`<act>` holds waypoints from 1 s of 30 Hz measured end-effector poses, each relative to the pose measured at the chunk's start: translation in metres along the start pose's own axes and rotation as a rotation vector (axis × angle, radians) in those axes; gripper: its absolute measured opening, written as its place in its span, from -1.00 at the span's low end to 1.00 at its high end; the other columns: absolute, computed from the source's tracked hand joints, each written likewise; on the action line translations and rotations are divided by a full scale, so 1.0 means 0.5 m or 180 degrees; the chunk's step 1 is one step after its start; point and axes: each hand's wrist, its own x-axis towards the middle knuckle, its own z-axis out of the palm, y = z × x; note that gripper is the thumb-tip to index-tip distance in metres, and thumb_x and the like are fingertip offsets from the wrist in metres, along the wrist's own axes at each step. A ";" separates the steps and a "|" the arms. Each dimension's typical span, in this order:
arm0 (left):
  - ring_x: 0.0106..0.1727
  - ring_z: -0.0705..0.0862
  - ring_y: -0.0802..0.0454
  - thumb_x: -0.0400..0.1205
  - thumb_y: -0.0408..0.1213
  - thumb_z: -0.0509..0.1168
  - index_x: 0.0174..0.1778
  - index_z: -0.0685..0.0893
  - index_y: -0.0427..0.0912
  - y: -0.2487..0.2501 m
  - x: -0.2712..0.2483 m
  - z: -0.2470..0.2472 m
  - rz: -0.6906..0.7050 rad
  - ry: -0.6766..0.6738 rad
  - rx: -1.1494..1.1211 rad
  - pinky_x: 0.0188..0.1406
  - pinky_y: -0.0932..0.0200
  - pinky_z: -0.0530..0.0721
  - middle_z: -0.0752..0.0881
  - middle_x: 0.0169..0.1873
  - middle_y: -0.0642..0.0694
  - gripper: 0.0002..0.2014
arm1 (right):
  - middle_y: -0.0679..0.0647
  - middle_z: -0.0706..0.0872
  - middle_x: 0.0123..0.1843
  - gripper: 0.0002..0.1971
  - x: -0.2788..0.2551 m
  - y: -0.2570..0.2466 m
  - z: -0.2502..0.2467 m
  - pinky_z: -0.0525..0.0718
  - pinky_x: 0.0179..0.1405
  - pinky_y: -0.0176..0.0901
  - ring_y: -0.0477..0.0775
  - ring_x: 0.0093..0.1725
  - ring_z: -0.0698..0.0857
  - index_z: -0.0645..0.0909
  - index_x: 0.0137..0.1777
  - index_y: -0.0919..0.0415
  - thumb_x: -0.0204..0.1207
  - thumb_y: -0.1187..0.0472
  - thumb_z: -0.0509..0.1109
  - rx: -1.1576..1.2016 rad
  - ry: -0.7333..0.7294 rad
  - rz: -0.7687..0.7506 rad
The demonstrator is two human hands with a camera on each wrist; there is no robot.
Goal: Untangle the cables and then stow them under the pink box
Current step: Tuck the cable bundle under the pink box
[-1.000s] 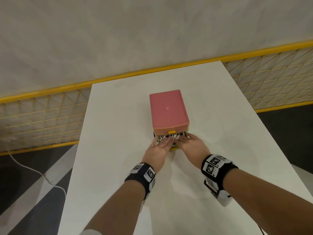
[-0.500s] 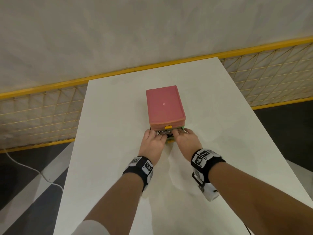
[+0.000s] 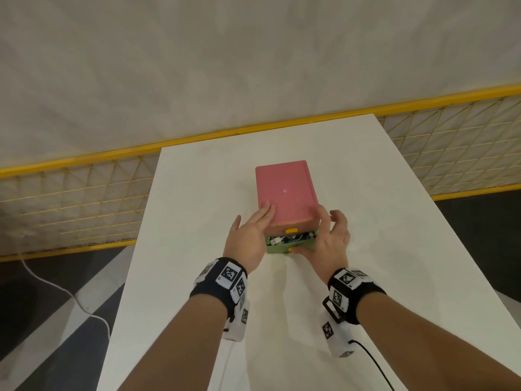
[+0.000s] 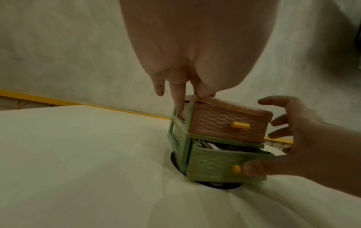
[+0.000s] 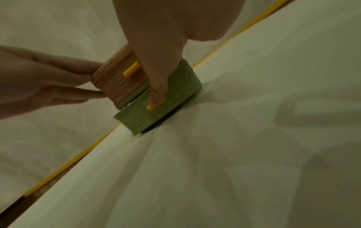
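I see the cables (image 3: 290,239) lying bunched in the green drawer (image 3: 284,246), which sits partly pulled out under the pink box (image 3: 284,190) near the middle of the white table (image 3: 366,277), on a dark round base (image 4: 220,185). My left hand (image 3: 249,235) lies with straight, spread fingers against the left side and top edge of the pink box, while my right hand (image 3: 328,244) has its thumb pressed on the green drawer's yellow knob (image 4: 237,168), the other fingers loosely spread by the box's right side. Behind the table runs a yellow mesh fence (image 3: 70,204).
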 end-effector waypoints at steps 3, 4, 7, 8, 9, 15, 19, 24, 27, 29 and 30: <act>0.62 0.19 0.36 0.67 -0.53 0.00 0.68 0.13 0.13 0.001 -0.003 -0.008 -0.0015 -0.0054 -0.0061 0.68 -0.12 -0.07 0.12 0.66 0.25 -0.32 | 0.27 0.31 0.35 0.23 0.023 0.000 0.011 0.66 0.14 0.26 0.29 0.09 0.58 0.03 0.58 -0.10 -0.02 0.11 0.77 0.0226 -0.0175 0.0112; 0.61 0.19 0.36 0.67 -0.52 0.00 0.67 0.14 0.14 0.001 -0.003 -0.009 -0.0026 -0.0058 -0.0088 0.68 -0.14 -0.07 0.12 0.66 0.26 -0.32 | 0.21 0.30 0.32 0.25 0.024 0.002 0.012 0.69 0.09 0.22 0.25 0.02 0.60 -0.01 0.60 -0.12 -0.01 0.13 0.76 0.0360 -0.0254 0.0150; 0.61 0.22 0.36 0.70 -0.49 0.00 0.67 0.16 0.16 0.001 -0.003 -0.006 -0.0057 -0.0042 -0.0181 0.68 -0.17 -0.03 0.13 0.66 0.28 -0.35 | 0.06 0.26 0.21 0.28 0.014 0.014 0.007 0.71 0.10 0.07 0.11 0.01 0.57 -0.09 0.64 -0.06 0.06 0.19 0.74 0.0928 -0.0460 0.0240; 0.60 0.24 0.34 0.72 -0.44 0.02 0.66 0.17 0.17 -0.001 -0.003 -0.006 -0.0058 -0.0013 -0.0194 0.67 -0.18 -0.01 0.14 0.65 0.28 -0.38 | 0.05 0.25 0.20 0.29 0.011 0.016 0.008 0.68 0.11 0.00 0.06 0.03 0.53 -0.10 0.65 -0.01 0.06 0.18 0.75 0.1032 -0.0485 0.0258; 0.59 0.29 0.31 0.74 -0.36 0.07 0.66 0.18 0.18 -0.007 -0.002 -0.003 -0.0029 0.0029 -0.0189 0.66 -0.19 0.05 0.16 0.65 0.28 -0.42 | 0.05 0.25 0.20 0.30 0.009 0.019 0.009 0.66 0.11 -0.06 0.02 0.03 0.50 -0.10 0.65 0.02 0.06 0.16 0.75 0.1079 -0.0487 0.0278; 0.36 0.52 -0.10 0.51 -0.20 0.45 0.58 0.33 -0.03 -0.023 0.023 0.033 0.0196 0.0302 0.0230 0.32 -0.05 0.52 0.35 0.56 0.01 -0.29 | 0.05 0.30 0.17 0.26 0.010 0.033 0.018 0.74 -0.05 0.17 0.06 -0.01 0.52 -0.11 0.65 0.01 0.11 -0.02 0.71 0.0783 -0.0587 0.0279; 0.21 0.55 -0.13 0.33 -0.19 0.58 0.44 0.42 -0.01 -0.015 0.042 0.039 0.0244 0.0537 0.0543 0.13 -0.03 0.58 0.49 0.29 -0.06 -0.25 | 0.04 0.32 0.15 0.20 0.010 0.039 0.015 0.70 -0.03 0.22 0.16 0.00 0.57 -0.12 0.65 -0.04 0.17 -0.06 0.66 0.0640 -0.0691 0.0365; 0.03 0.62 -0.10 0.25 -0.10 0.60 0.33 0.41 0.01 -0.010 0.049 0.031 0.0416 0.0588 0.0787 0.01 0.00 0.57 0.52 0.13 -0.04 -0.25 | 0.06 0.32 0.19 0.19 0.008 0.028 0.010 0.61 0.08 0.18 0.11 0.14 0.49 -0.11 0.66 -0.03 0.19 -0.04 0.66 0.0595 -0.0680 0.0470; 0.22 0.59 -0.04 0.40 -0.14 0.36 0.46 0.43 -0.02 -0.018 0.034 0.019 0.0476 0.0430 0.0419 0.26 0.01 0.46 0.48 0.33 0.03 -0.35 | 0.03 0.31 0.16 0.23 0.020 0.020 0.011 0.60 0.09 0.18 0.08 0.14 0.46 -0.09 0.65 -0.07 0.11 -0.06 0.69 0.0472 -0.0465 0.0530; 0.35 0.54 0.05 0.42 -0.17 0.22 0.53 0.40 0.01 -0.019 0.022 0.012 0.0391 0.0347 0.0273 0.38 0.03 0.37 0.42 0.46 0.09 -0.34 | 0.10 0.32 0.21 0.26 0.039 0.014 0.014 0.55 0.16 0.20 0.14 0.16 0.48 -0.07 0.65 -0.08 0.07 -0.06 0.72 0.0395 -0.0248 0.0644; 0.39 0.52 0.07 0.43 -0.20 0.18 0.55 0.38 0.02 -0.016 0.018 0.013 0.0350 0.0304 0.0236 0.41 0.03 0.36 0.39 0.49 0.10 -0.33 | 0.15 0.33 0.25 0.27 0.047 0.006 0.012 0.51 0.21 0.21 0.17 0.17 0.49 -0.06 0.65 -0.08 0.05 -0.06 0.72 0.0399 -0.0242 0.0733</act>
